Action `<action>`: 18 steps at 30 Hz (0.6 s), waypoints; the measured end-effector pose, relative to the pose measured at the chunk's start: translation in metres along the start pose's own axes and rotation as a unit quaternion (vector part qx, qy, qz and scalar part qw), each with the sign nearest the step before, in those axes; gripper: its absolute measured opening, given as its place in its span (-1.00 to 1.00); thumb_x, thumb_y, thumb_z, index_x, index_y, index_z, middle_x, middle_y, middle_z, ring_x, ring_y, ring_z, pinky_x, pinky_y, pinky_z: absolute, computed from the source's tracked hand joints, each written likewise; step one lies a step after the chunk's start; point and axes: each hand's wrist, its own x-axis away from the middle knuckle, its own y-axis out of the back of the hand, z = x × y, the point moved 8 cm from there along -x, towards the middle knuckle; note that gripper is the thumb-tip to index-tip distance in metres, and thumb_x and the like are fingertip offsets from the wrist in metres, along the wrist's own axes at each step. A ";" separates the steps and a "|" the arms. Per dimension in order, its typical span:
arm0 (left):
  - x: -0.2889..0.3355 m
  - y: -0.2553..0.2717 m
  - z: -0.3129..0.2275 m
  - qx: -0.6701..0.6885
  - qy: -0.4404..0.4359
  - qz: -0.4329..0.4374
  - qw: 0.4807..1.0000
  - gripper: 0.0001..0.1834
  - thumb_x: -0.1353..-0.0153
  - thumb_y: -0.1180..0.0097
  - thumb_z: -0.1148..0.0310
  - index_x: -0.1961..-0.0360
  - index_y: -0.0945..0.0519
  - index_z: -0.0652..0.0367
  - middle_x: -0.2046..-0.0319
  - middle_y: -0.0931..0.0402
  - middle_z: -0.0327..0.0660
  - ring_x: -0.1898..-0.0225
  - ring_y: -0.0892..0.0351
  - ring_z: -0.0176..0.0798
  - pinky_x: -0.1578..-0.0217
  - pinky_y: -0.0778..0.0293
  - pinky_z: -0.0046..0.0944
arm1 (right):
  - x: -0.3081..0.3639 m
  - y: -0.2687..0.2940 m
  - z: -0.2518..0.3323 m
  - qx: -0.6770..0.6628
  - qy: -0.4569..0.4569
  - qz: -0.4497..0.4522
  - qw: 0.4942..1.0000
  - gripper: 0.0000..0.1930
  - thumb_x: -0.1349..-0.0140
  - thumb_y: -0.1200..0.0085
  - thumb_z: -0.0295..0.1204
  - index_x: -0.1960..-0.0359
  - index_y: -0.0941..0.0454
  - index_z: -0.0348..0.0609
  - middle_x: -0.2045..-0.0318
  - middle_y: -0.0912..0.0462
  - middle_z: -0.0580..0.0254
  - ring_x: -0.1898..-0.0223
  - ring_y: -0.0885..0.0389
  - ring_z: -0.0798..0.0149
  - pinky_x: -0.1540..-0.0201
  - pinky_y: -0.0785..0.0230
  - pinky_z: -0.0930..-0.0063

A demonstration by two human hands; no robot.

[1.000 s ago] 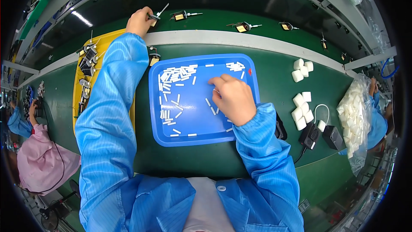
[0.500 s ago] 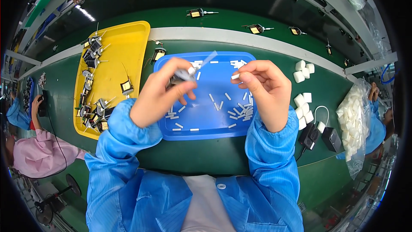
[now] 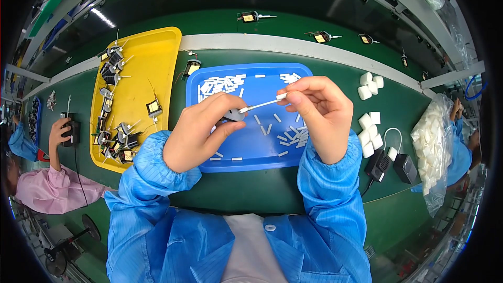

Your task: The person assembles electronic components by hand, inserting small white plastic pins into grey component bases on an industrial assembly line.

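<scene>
My left hand [image 3: 193, 132] is closed around a small motor-like assembly [image 3: 235, 115] with a round grey end and a thin metal shaft [image 3: 264, 104]. The shaft points right and slightly away from me; much of the assembly's body is hidden by my fingers. My right hand [image 3: 326, 118] pinches a short white sleeve [image 3: 282, 96] at the shaft's tip. Whether the sleeve is around the tip or only against it, I cannot tell. Both hands are above a blue tray [image 3: 246, 165], where several more white sleeves lie loose and in piles.
At the left, a yellow tray [image 3: 152, 57] carries several similar assemblies. White foam-like blocks [image 3: 371, 135], black boxes [image 3: 378, 164] with a cable and a clear bag [image 3: 430, 152] of blocks stand right. Assemblies lie on the green belt [image 3: 293, 27] behind the rail. A co-worker's hand [image 3: 58, 132] is far left.
My left hand has turned the assembly so its shaft points toward my right hand, and sleeve and shaft tip have come together. Parts on the belt have shifted right. The co-worker's hand has moved.
</scene>
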 end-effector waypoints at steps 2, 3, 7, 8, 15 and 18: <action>-0.001 -0.001 0.000 -0.001 -0.002 -0.001 1.000 -0.73 -0.13 -0.16 0.52 0.13 -0.46 0.21 0.26 -0.50 -0.07 0.30 -0.57 -0.03 0.33 -0.52 -0.27 | 0.000 -0.002 -0.003 -0.002 -0.013 0.009 1.000 -0.89 -0.15 -0.16 -0.57 0.29 -0.55 -0.30 0.32 -0.65 0.16 0.28 -0.67 0.30 0.20 -0.52 0.52; -0.002 -0.002 0.000 0.005 -0.003 -0.004 1.000 -0.73 -0.13 -0.16 0.52 0.13 -0.46 0.21 0.26 -0.50 -0.07 0.30 -0.57 -0.03 0.34 -0.52 -0.27 | 0.000 -0.001 -0.005 -0.005 -0.013 0.001 1.000 -0.89 -0.15 -0.16 -0.57 0.29 -0.55 -0.30 0.33 -0.65 0.17 0.28 -0.66 0.31 0.21 -0.51 0.53; -0.005 -0.002 0.002 -0.002 -0.005 -0.007 1.000 -0.74 -0.13 -0.16 0.50 0.14 -0.45 0.20 0.27 -0.49 -0.07 0.32 -0.56 -0.02 0.34 -0.51 -0.26 | -0.002 0.006 -0.004 0.000 -0.018 -0.010 1.000 -0.88 -0.15 -0.17 -0.55 0.29 -0.56 -0.29 0.33 -0.65 0.17 0.29 -0.66 0.34 0.25 -0.50 0.57; -0.005 -0.002 0.002 -0.002 -0.004 -0.007 1.000 -0.74 -0.13 -0.16 0.50 0.14 -0.45 0.20 0.27 -0.49 -0.07 0.32 -0.56 -0.02 0.34 -0.51 -0.26 | -0.002 0.006 -0.004 0.000 -0.020 -0.009 1.000 -0.88 -0.15 -0.17 -0.55 0.29 -0.56 -0.29 0.33 -0.65 0.17 0.29 -0.66 0.34 0.25 -0.50 0.57; -0.006 -0.003 0.007 0.009 -0.003 -0.010 1.000 -0.74 -0.14 -0.16 0.49 0.13 -0.44 0.19 0.27 -0.49 -0.06 0.33 -0.57 -0.01 0.34 -0.52 -0.26 | -0.003 0.008 -0.004 -0.008 -0.021 -0.026 0.999 -0.87 -0.15 -0.18 -0.53 0.28 -0.55 -0.30 0.35 -0.64 0.18 0.31 -0.65 0.34 0.26 -0.49 0.57; -0.006 -0.002 0.008 0.006 0.000 -0.012 1.000 -0.74 -0.14 -0.16 0.49 0.13 -0.44 0.19 0.27 -0.49 -0.06 0.33 -0.57 -0.01 0.35 -0.52 -0.26 | -0.004 0.006 -0.006 0.000 -0.025 -0.023 0.999 -0.86 -0.14 -0.19 -0.53 0.29 -0.56 -0.30 0.35 -0.64 0.18 0.31 -0.65 0.34 0.26 -0.49 0.57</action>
